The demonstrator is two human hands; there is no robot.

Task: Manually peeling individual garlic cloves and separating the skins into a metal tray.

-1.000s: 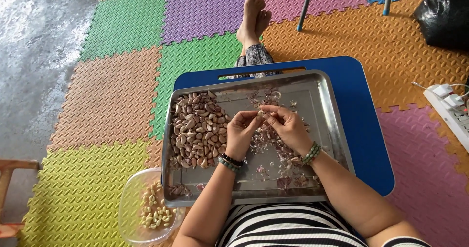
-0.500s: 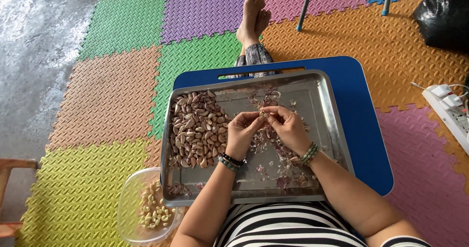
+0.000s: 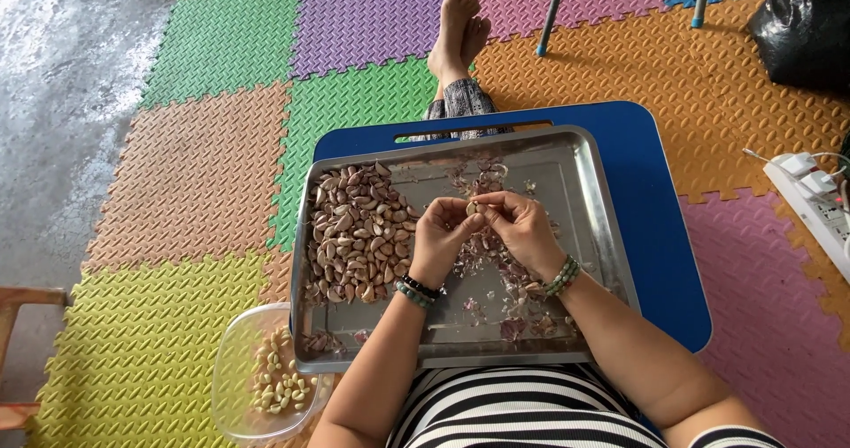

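Sitting nearest the camera is the person's striped shirt (image 3: 522,413), with both forearms reaching forward over a steel tray (image 3: 611,235). Off the tray's near left corner, on the foam mat, a clear plastic tub (image 3: 232,386) holds pale peeled cloves (image 3: 279,386). Along the tray's near edge and right of centre lie loose purplish skins (image 3: 513,324).

Over the middle of the tray the two hands meet. The left hand (image 3: 440,240), a beaded bracelet (image 3: 414,290) at its wrist, is curled with thumb and fingertips pressed on a single garlic clove (image 3: 473,207). The right hand (image 3: 524,227), with a green bead bracelet (image 3: 561,276), pinches the same clove from the other side, fingers bent and close together. The clove sits between both sets of fingertips, held above the tray's bare centre.

Along the tray's left side is a heap of unpeeled cloves (image 3: 354,231). The tray rests on a blue lap table (image 3: 660,235). Beyond its far edge, crossed bare feet (image 3: 456,27) lie on coloured foam tiles (image 3: 204,173). A white power strip (image 3: 815,191) sits far right, a black bag (image 3: 806,27) in the far right corner.
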